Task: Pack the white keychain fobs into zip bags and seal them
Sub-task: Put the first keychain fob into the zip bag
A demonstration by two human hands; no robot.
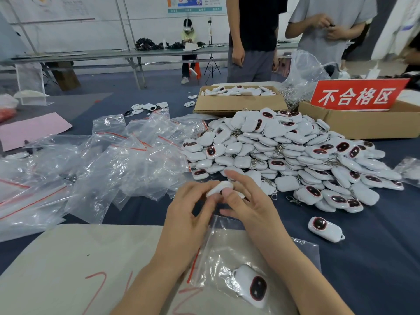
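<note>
My left hand (188,214) and my right hand (247,205) meet above the table and pinch one white fob (219,188) between their fingertips. Under my wrists lies a clear zip bag (229,253) with a red seal strip, and a white fob with a dark oval face (253,286) sits inside it. A big heap of white fobs (293,153) rises just beyond my hands. One loose fob (325,228) lies to the right. A mound of empty zip bags (109,160) spreads to the left.
A beige sheet (68,264) with red marks covers the near table. Two cardboard boxes stand at the back, one (238,103) full of fobs, one (368,123) bearing a red sign (356,95). A pink paper (31,130) lies far left. Two people stand behind the table.
</note>
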